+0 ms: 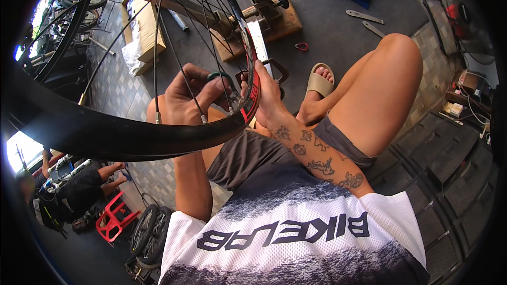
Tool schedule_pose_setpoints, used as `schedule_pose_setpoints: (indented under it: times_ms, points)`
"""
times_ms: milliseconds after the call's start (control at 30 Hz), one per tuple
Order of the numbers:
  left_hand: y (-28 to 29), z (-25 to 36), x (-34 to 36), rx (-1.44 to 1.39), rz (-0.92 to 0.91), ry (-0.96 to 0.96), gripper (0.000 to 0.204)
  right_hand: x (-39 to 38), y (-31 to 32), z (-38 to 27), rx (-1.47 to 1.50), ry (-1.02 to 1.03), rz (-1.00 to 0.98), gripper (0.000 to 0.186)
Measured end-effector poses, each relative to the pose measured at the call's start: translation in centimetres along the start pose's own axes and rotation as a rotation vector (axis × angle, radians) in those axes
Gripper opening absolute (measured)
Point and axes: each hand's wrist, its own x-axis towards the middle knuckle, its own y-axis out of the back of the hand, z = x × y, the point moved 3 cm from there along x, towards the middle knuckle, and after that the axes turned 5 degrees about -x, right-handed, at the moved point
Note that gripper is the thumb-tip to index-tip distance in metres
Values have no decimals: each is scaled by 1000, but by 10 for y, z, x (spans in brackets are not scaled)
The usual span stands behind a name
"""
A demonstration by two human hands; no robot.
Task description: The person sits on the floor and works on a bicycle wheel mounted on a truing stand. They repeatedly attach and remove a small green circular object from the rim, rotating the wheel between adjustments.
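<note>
Workshop floor below; bicycle wheel (132, 126) stands upright across the lap, its rim running left to right. Left hand (193, 95) pinches a small green tool (219, 76) among spokes; right hand (266, 97) grips the rim

The bicycle wheel (158, 137) has a black rim with a red and white sticker and thin metal spokes, and it stands upright over the person's lap. A small green tool (219, 76) sits among the spokes near the rim.
</note>
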Motion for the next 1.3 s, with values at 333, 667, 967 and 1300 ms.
schedule_pose_setpoints:
  times_ms: [333, 667, 967, 1300]
  points:
    - [-13, 10, 6, 214, -23, 99, 28, 0, -6, -1, -45, 14, 96, 53]
    - [-17, 19, 18, 363, -108, 185, 32, 7, 4, 1, -17, 3, 9, 47]
    - [-16, 15, 16, 187, -61, 181, 32, 1, -6, 2, -74, 12, 93, 56]
    - [-13, 18, 20, 265, -66, 128, 31, -1, -8, 0, -78, 27, 96, 57]
